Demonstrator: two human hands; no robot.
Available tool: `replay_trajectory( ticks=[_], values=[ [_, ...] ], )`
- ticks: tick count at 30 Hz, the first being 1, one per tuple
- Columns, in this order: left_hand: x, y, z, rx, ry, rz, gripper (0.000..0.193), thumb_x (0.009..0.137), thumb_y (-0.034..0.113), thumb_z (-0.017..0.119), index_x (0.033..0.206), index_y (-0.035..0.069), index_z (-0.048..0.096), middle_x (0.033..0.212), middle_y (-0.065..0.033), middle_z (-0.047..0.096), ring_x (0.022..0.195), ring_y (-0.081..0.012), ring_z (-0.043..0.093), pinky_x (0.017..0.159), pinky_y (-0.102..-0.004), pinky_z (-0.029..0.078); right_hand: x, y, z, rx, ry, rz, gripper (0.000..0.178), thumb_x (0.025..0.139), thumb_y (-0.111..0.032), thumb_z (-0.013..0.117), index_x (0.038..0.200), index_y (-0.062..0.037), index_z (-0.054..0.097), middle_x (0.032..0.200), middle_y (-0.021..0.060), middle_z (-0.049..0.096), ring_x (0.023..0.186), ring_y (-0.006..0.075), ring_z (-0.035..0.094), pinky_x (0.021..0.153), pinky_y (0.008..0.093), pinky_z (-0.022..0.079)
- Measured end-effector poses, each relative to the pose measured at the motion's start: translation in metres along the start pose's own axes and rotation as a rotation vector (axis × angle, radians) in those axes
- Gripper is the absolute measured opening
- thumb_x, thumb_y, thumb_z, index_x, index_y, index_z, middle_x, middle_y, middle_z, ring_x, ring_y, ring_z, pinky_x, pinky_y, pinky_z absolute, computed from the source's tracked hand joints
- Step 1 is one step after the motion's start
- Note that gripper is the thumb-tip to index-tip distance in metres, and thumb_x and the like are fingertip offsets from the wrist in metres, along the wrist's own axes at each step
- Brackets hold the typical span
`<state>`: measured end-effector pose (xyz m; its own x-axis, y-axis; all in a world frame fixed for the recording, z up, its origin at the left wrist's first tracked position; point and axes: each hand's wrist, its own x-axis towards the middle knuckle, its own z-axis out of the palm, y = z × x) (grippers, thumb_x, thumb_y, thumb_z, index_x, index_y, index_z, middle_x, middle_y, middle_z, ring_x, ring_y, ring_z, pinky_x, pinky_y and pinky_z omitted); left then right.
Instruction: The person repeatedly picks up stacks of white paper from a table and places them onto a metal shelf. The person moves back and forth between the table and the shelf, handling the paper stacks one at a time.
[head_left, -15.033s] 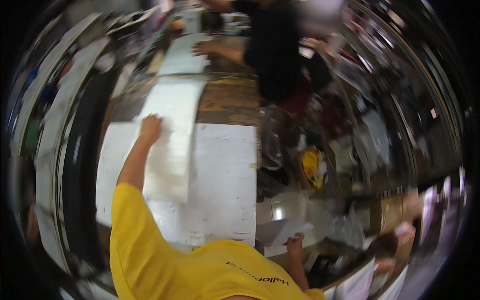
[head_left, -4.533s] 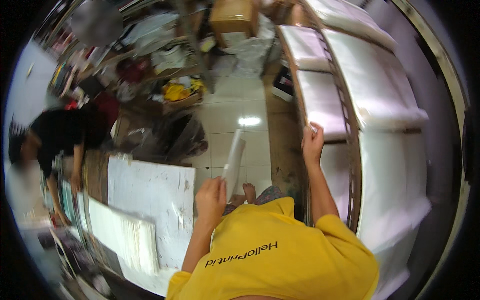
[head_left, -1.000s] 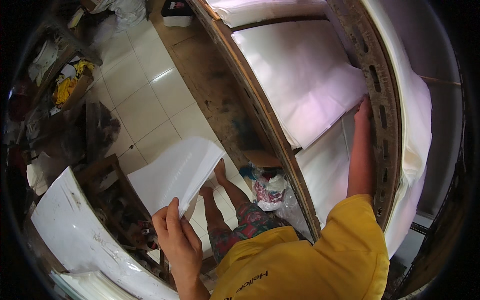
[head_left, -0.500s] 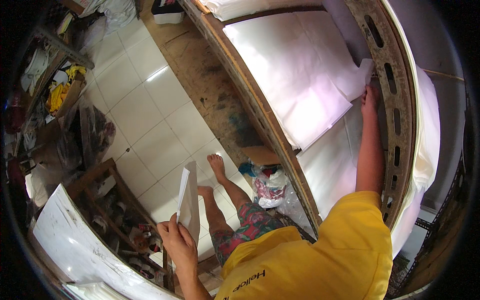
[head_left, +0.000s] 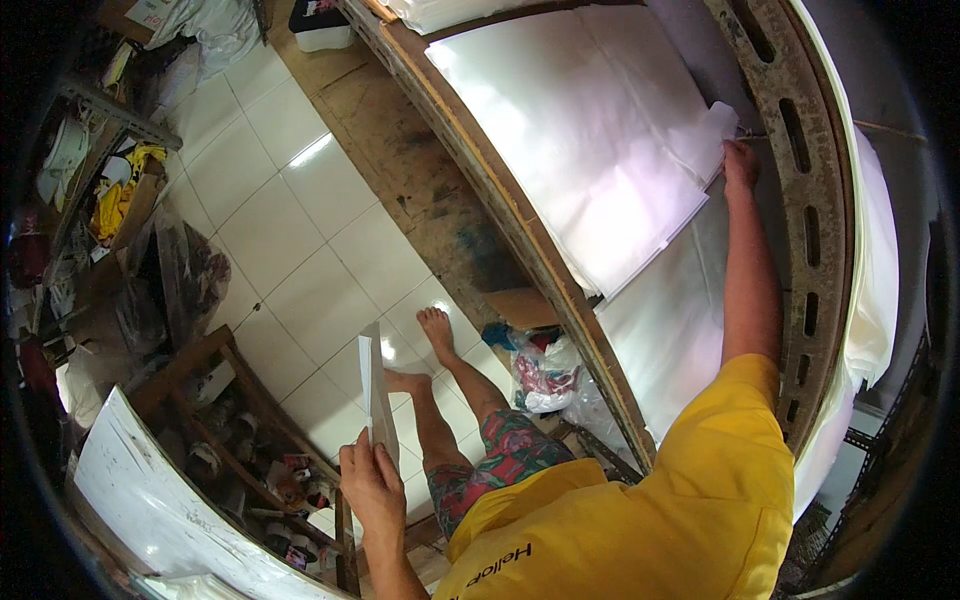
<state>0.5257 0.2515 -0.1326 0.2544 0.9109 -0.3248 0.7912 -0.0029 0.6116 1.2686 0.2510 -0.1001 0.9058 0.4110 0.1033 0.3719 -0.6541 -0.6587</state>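
My left hand is closed on the lower end of a thin white stack of paper, held upright and seen nearly edge-on above the tiled floor. Over on the right, my right arm stretches out to a shelf where large white sheets lie in a pile. The fingers of my right hand are closed at the right edge of the pile, on the curled corner of a top sheet. Some fingertips there are hidden. Below that pile lies another broad white sheet.
Rusty slotted metal rails border the shelf. Plastic bags sit beside its near end. At left are a wooden rack of small items, a white board and yellow cloth. My bare feet are on the tiled floor.
My right hand has moved slightly away and left, and the lifted sheet corner now lies flatter against the pile. My left hand has shifted right, turning its paper more edge-on.
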Motion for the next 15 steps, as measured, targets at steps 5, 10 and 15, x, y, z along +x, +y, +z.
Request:
replay_trajectory(
  ticks=[5,10,15],
  values=[
    [-0.002,-0.003,0.004,-0.012,0.033,0.033,0.029,0.091,0.003,0.058,0.12,-0.001,0.062,0.088,-0.0189,0.057,0.071,-0.0354,0.061,0.063,-0.0435,0.05,-0.01,0.013,-0.017,-0.276,0.011,-0.075,0.031,0.086,-0.027,0.069,0.104,-0.002,0.066,0.091,0.009,0.068,0.081,0.0193,0.064,0.072,0.0331,0.051],
    [-0.002,0.007,-0.004,-0.008,0.057,0.046,0.029,0.088,0.002,0.061,0.117,-0.002,0.064,0.087,-0.0192,0.058,0.07,-0.0347,0.062,0.062,-0.0428,0.051,0.001,0.034,0.008,-0.275,0.225,-0.074,0.035,0.092,-0.029,0.064,0.114,-0.0008,0.062,0.095,0.0074,0.066,0.082,0.0172,0.062,0.073,0.0306,0.05],
    [-0.01,0.014,-0.018,-0.006,0.1,0.067,0.031,0.086,0.002,0.062,0.117,0.001,0.064,0.086,-0.0175,0.059,0.07,-0.0355,0.062,0.062,-0.0428,0.051,-0.047,0.003,0.047,-0.071,0.429,-0.221,0.04,0.098,-0.03,0.058,0.123,0.0003,0.058,0.099,0.0059,0.064,0.083,0.0152,0.06,0.074,0.028,0.049]
  ],
)
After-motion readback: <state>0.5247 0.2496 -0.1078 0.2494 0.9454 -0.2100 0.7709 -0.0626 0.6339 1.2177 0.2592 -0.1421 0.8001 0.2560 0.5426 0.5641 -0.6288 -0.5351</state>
